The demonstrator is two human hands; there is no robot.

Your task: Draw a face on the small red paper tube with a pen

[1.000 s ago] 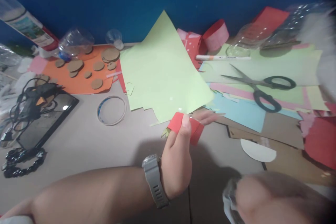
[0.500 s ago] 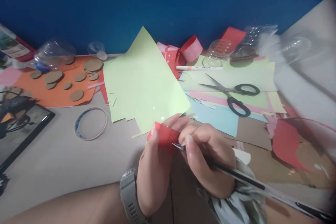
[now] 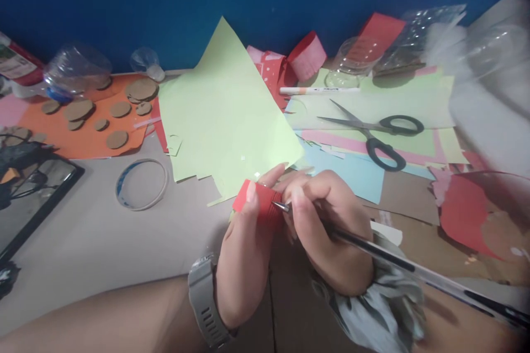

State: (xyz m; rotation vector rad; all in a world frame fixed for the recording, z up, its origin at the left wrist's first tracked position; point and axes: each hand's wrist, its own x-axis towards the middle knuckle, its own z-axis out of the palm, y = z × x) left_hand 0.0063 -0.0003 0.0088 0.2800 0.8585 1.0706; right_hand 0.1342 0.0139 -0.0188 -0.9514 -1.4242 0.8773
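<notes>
A piece of red paper (image 3: 261, 204) with fine parallel lines or slits along its right part is pinched in my left hand (image 3: 244, 253), the thumb lying on top. My right hand (image 3: 331, 231) grips a ballpoint pen (image 3: 381, 254), its metal tip touching or almost touching the lined part of the red paper. The fingers of both hands meet around the paper's right side, hiding that edge. Just beyond my hands lies a large pale green sheet (image 3: 223, 116) with a stepped, cut lower edge.
Black-handled scissors (image 3: 372, 129) lie open on layered coloured papers at the right, below a white marker (image 3: 318, 90). On the left are a tape ring (image 3: 142, 184), cardboard discs (image 3: 117, 139) on orange paper (image 3: 93, 143), and a black-framed device (image 3: 37, 209). Clear plastic cups (image 3: 351, 60) stand against the blue wall (image 3: 265, 0).
The view has shifted slightly, so the background things sit higher. The pen tip has moved a little up along the red paper; both hands keep their hold.
</notes>
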